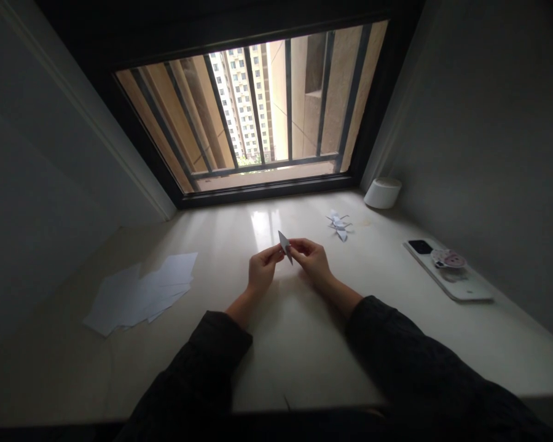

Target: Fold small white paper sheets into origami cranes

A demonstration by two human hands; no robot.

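Hands closed on the work: you are pinching a narrow folded white paper piece (285,247) between the fingertips of your left hand (263,274) and right hand (314,259), its pointed ends tilting up and down, held over the middle of the worktop (295,350). Your forearms are reaching forward out of dark knit sleeves (203,356). Step in hand: you are either creasing or only steadying the paper; I cannot tell which. To your left, loose white paper sheets (141,291) are lying fanned and overlapping. Just past your right hand, a folded paper crane (338,225) is resting on the worktop. Farther right, a phone in a white case (456,285) is lying face down, a pink round grip (448,258) on its back. Beyond it, a white cylindrical container (382,193) is standing by the wall, under a barred window (258,110) looking onto an apartment tower (239,101).
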